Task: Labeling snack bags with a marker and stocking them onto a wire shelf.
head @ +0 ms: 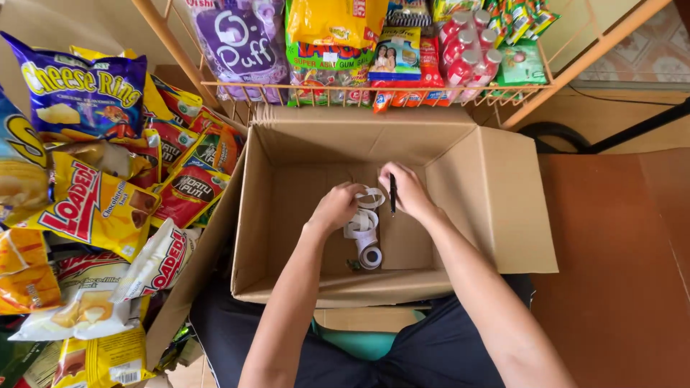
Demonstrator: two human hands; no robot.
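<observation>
Head view: left hand grip pinches curly white paper strip; right hand grip clasps slim black pen, inside matte cardboard box.

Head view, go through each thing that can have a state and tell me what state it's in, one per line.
Box: open, flaps out, upright.
Paper strip: partly unrolled, loops hanging to a small roll.
Pen: held upright over the box.
Left hand: closed on the paper strip.
Right hand: closed on the pen.
Snack bags: sealed, piled beside the box.
Rack: full of packets.
</observation>
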